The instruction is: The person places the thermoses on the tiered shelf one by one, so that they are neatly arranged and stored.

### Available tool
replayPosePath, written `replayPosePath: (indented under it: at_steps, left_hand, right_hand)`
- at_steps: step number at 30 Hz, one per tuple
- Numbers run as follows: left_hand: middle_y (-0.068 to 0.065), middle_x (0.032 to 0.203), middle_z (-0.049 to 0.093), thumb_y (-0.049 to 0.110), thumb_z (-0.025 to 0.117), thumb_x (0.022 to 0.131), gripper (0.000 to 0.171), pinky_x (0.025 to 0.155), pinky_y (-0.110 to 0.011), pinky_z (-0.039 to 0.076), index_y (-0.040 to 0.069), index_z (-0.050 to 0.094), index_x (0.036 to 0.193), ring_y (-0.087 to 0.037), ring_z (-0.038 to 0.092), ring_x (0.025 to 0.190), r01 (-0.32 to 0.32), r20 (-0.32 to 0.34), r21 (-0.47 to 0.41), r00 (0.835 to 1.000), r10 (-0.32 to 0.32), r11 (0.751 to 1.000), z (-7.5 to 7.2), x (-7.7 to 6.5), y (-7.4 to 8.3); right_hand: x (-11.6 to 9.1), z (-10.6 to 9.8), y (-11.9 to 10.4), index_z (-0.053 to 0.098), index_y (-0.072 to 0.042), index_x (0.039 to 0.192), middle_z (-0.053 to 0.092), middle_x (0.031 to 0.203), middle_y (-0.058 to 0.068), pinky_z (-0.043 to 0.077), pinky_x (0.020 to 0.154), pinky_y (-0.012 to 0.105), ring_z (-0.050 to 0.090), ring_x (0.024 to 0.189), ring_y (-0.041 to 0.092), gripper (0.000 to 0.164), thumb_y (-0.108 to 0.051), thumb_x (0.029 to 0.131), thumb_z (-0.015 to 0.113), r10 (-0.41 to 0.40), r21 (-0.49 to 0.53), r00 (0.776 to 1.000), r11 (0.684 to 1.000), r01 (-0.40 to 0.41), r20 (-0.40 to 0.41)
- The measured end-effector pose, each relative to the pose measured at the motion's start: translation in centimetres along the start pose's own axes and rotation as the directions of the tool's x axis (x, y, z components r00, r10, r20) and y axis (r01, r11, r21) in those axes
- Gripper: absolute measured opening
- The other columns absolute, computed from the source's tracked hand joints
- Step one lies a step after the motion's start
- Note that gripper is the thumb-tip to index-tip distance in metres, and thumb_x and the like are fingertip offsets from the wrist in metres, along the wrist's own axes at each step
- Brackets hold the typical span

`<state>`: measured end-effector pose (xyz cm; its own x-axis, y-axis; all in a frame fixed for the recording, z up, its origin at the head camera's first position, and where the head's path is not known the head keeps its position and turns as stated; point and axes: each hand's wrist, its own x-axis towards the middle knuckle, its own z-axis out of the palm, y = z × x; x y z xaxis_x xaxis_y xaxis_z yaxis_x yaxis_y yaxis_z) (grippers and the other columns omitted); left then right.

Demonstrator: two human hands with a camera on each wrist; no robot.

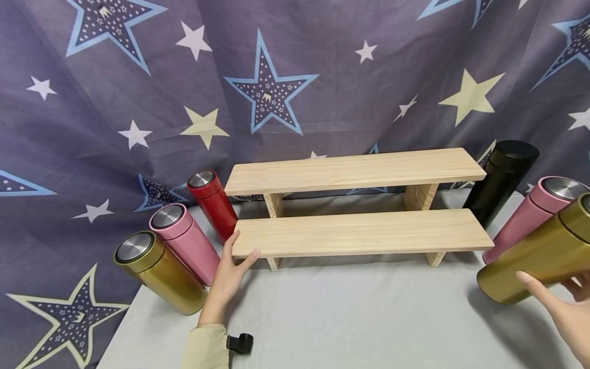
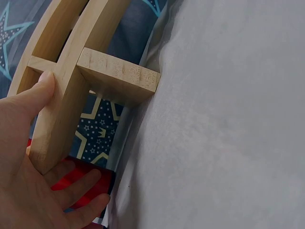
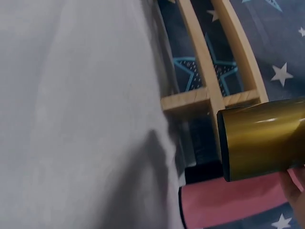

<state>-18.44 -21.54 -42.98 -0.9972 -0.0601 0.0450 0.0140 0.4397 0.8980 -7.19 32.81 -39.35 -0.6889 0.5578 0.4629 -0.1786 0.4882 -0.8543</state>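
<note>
My left hand (image 1: 228, 274) grips the left end of the lower board of a two-step wooden shelf (image 1: 359, 233). Its thumb lies along the front edge, while the other fingers reach past the end, close to a red thermos (image 1: 216, 207). At the right, my right hand (image 1: 569, 312) holds a gold thermos (image 1: 536, 253), tilted and raised over its shadow on the table. This gold thermos (image 3: 267, 140) overlaps a pink thermos (image 3: 228, 200) in the right wrist view. Part of the right hand is hidden behind the bottle or cut off by the frame.
Left of the shelf stand a pink thermos (image 1: 193, 241) and another gold thermos (image 1: 168, 274). A black thermos (image 1: 495, 179) stands at the shelf's right end. Behind everything hangs a star-patterned curtain (image 1: 332, 113); a pale cloth covers the table (image 1: 350, 318).
</note>
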Motion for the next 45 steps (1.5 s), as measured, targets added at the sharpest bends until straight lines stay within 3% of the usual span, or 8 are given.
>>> replayPosePath:
  at_steps: [9,20,26,31,36,38,42,45]
  left_hand:
    - [-0.014,0.160,0.021,0.038,0.071,0.092,0.085,0.116,-0.056,0.017,0.016,0.021,0.157,-0.032,0.018,0.146,0.003,0.000,0.003,1.000,-0.003,1.000,0.0,0.0,0.0]
    - [-0.014,0.160,0.021,0.038,0.071,0.092,0.085,0.116,-0.055,0.015,0.015,0.021,0.157,-0.031,0.017,0.147,-0.003,-0.001,-0.001,1.000,0.003,1.000,0.0,0.1,-0.2]
    - [-0.014,0.160,0.021,0.038,0.071,0.092,0.085,0.116,-0.055,0.016,0.016,0.021,0.157,-0.031,0.017,0.147,0.000,0.001,-0.004,1.000,0.000,1.000,0.0,0.1,-0.1]
    - [-0.014,0.160,0.021,0.040,0.071,0.092,0.085,0.116,-0.055,0.016,0.016,0.021,0.157,-0.031,0.018,0.147,0.008,-0.001,0.005,1.000,-0.008,1.000,0.0,0.2,-0.2]
    - [-0.014,0.161,0.020,0.039,0.071,0.092,0.085,0.116,-0.055,0.016,0.016,0.022,0.157,-0.031,0.018,0.147,0.007,-0.006,0.019,1.000,-0.007,1.000,0.0,0.2,-0.3]
    - [-0.014,0.161,0.020,0.039,0.071,0.092,0.085,0.116,-0.055,0.016,0.016,0.021,0.157,-0.031,0.018,0.147,0.006,-0.005,0.015,1.000,-0.006,1.000,0.0,0.2,-0.3]
    - [-0.014,0.161,0.019,0.040,0.071,0.092,0.086,0.116,-0.055,0.016,0.016,0.020,0.157,-0.031,0.017,0.147,0.006,-0.002,0.012,1.000,-0.006,1.000,0.0,0.2,-0.2]
    - [-0.014,0.161,0.019,0.040,0.071,0.092,0.086,0.116,-0.056,0.016,0.016,0.020,0.157,-0.031,0.017,0.147,0.006,-0.002,0.012,1.000,-0.006,1.000,0.0,0.2,-0.2]
  right_hand:
    - [0.0,0.9,-2.5,0.047,-0.002,0.140,0.058,0.113,-0.008,0.043,0.084,0.009,0.057,0.098,0.004,0.086,0.032,0.064,0.068,-0.115,0.014,0.992,0.993,0.114,0.052]
    - [0.0,1.9,-4.8,0.045,-0.006,0.144,0.058,0.123,0.000,0.042,0.087,0.012,0.057,0.103,0.007,0.090,0.031,0.066,0.070,-0.106,0.045,0.985,0.994,0.101,0.139]
    - [0.2,3.2,-5.4,0.049,-0.002,0.138,0.060,0.111,-0.002,0.044,0.083,0.012,0.059,0.092,0.005,0.081,0.031,0.067,0.069,-0.122,0.130,0.987,0.986,0.108,0.108]
    - [0.6,4.3,-5.9,0.052,-0.006,0.135,0.060,0.110,-0.001,0.046,0.081,0.011,0.060,0.092,0.007,0.079,0.029,0.067,0.071,-0.073,0.152,0.990,0.987,0.054,0.120]
    - [0.9,5.2,-6.3,0.053,-0.005,0.133,0.060,0.108,0.000,0.046,0.080,0.011,0.059,0.091,0.008,0.077,0.029,0.066,0.071,-0.087,0.208,0.988,0.976,0.060,0.124]
    - [1.0,5.6,-6.5,0.054,-0.006,0.130,0.060,0.106,0.002,0.047,0.077,0.011,0.059,0.089,0.009,0.075,0.030,0.066,0.070,-0.086,0.266,0.988,0.963,0.049,0.129]
    - [1.4,6.3,-7.1,0.054,-0.004,0.127,0.059,0.107,0.009,0.049,0.069,0.012,0.060,0.085,0.013,0.072,0.032,0.066,0.067,-0.072,0.451,0.986,0.893,-0.005,0.153]
    - [1.7,6.7,-7.5,0.053,-0.002,0.129,0.059,0.110,0.011,0.049,0.071,0.013,0.060,0.088,0.014,0.072,0.031,0.067,0.067,-0.093,0.515,0.981,0.857,-0.008,0.169]
